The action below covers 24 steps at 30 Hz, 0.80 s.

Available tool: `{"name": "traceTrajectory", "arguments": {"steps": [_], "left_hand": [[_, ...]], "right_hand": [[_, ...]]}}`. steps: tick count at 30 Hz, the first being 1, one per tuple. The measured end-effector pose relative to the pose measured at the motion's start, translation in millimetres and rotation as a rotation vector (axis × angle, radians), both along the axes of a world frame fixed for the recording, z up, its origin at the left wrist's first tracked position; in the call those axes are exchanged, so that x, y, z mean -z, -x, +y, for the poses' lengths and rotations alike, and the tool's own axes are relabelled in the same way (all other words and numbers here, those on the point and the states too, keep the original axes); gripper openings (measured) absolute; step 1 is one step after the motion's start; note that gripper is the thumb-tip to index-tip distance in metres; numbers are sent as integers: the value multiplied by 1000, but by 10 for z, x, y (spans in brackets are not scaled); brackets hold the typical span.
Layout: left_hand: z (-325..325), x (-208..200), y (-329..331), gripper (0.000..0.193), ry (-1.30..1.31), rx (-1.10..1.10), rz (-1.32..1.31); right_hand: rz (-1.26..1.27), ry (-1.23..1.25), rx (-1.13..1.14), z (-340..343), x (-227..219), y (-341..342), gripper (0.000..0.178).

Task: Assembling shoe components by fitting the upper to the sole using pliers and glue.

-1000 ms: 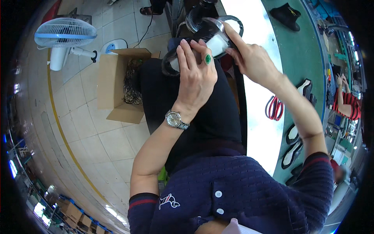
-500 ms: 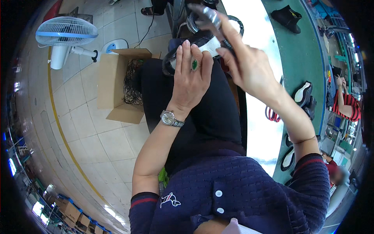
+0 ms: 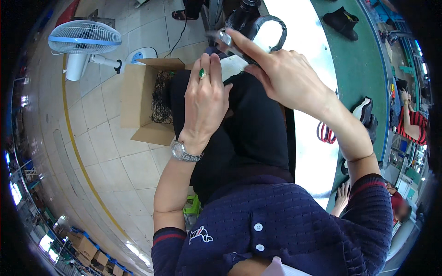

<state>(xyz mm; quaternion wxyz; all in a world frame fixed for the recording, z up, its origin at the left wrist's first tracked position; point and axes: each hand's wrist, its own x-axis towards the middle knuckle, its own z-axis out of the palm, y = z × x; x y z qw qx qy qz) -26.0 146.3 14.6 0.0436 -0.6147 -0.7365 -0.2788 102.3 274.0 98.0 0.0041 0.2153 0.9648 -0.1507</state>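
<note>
My right hand [image 3: 294, 83] grips a silver hand tool [image 3: 225, 39] with a dark handle; motion blurs its head, so hammer or pincers I cannot tell. Just below the tool, a pale sole [image 3: 233, 65] shows at my knees, partly hidden by my hands. My left hand [image 3: 202, 99] lies beside this sole with fingers stretched and thumb apart, wearing a green-stone ring. Whether its fingertips touch the shoe is unclear. Beyond the tool, a black-rimmed shoe piece with a white sole [image 3: 269, 36] rests at the edge of the white tabletop [image 3: 311, 161].
An open cardboard box [image 3: 133, 94] with black netting stands left of my legs, near a fan [image 3: 85, 39]. On the green bench [image 3: 368, 60] are a black boot [image 3: 341, 23] and shoes [image 3: 366, 115]. A co-worker's hand [image 3: 341, 197] reaches in at right.
My left hand has shifted left and slightly nearer, off the shoe's top. My right hand and tool have come lower. A co-worker's hand has appeared by the bench shoes.
</note>
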Motion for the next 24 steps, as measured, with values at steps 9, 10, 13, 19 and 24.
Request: {"name": "traceTrajectory", "arguments": {"steps": [9,10,13,19,24], "left_hand": [[-54,-31,233,93,0,108,-202],[-49,-64,288,97,9,167,-288],[-82,-47,397,109,53,282,-480],[-776,-137,-47,106,168,-37,-1226],[-928,-81,179,32,79,-364,-710]], "right_hand": [[-89,82,-2,82,-148,-106,53],[72,-13,-1,174,-57,-185,51],[84,-209,180,333,15,-331,44],[-95,791,397,-260,-168,-643,52],[9,761,168,-538,42,-580,56]]}}
